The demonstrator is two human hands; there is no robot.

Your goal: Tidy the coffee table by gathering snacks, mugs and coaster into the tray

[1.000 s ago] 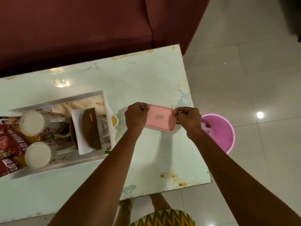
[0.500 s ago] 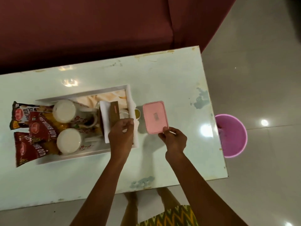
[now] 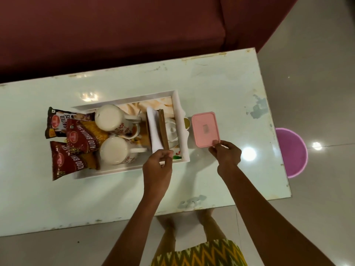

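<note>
A white tray (image 3: 125,101) on the pale table (image 3: 221,83) holds two white floral mugs (image 3: 109,119) (image 3: 115,153), red snack packets (image 3: 80,140) hanging over its left end, a white napkin (image 3: 154,131), a brown coaster (image 3: 163,129) standing on edge and a small white lidded pot (image 3: 171,131). A pink lidded box (image 3: 205,129) lies on the table just right of the tray. My left hand (image 3: 159,164) pinches the near end of the coaster and napkin. My right hand (image 3: 225,153) grips the box's near corner.
A dark red sofa (image 3: 134,31) runs along the table's far side. A pink bin (image 3: 291,152) stands on the tiled floor past the table's right edge. My bare feet show below the near edge.
Both hands held the pink box over the table's right part a second ago. It now lies beside the tray; my left hand has gone to the coaster, my right stays on the box.
</note>
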